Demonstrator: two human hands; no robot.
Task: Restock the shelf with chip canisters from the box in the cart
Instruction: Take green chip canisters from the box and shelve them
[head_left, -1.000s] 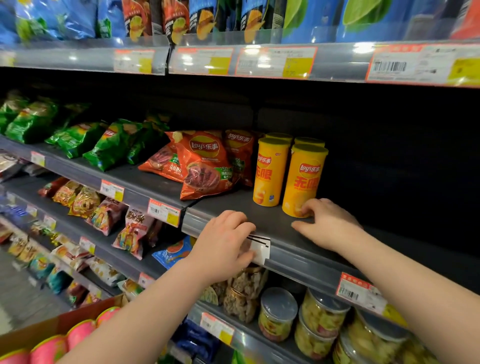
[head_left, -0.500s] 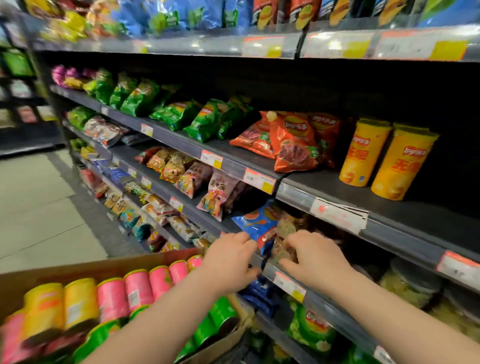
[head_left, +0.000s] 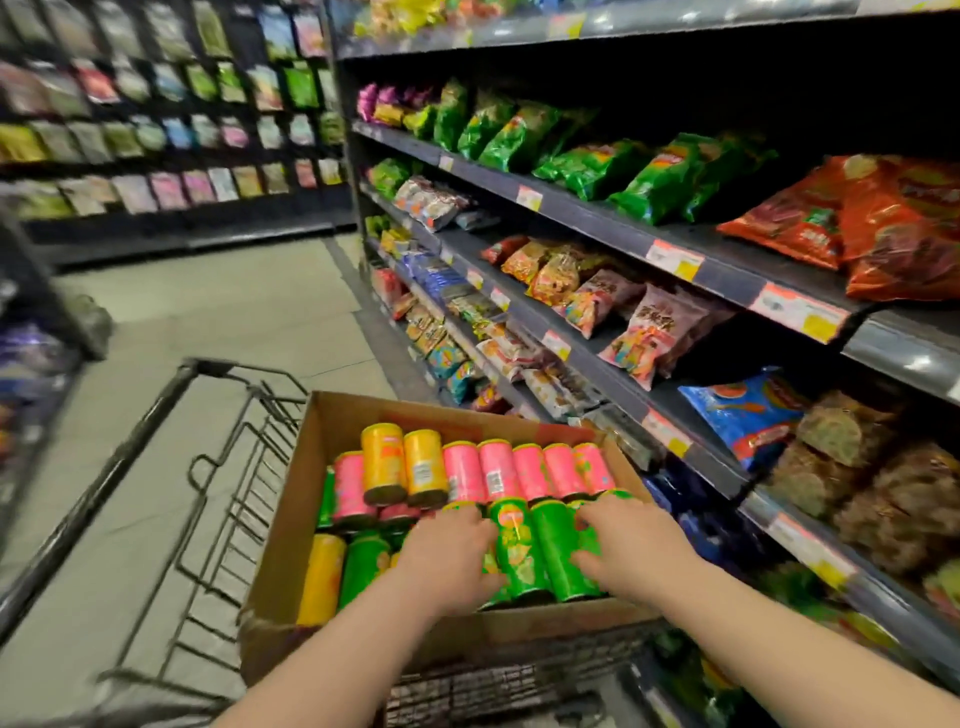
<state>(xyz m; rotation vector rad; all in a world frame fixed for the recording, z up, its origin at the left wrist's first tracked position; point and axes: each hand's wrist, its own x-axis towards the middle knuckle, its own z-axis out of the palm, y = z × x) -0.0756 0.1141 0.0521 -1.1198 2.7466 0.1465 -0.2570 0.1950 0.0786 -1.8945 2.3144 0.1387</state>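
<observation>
Your one camera sits on your head. It looks down and ahead, close over the box (head_left: 285, 509) in the cart (head_left: 104, 480), shelves (head_left: 597, 226) on your right.

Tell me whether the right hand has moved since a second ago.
Yes. The right hand left the shelf beside the red bags and came down into the box, onto the green canisters.

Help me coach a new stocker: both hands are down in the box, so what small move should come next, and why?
Probably lift straight up. The left hand and right hand each curl fingers round green canisters in the near row of the cardboard box, packed side by side, so a vertical pull should free them without dragging neighbours.
</observation>
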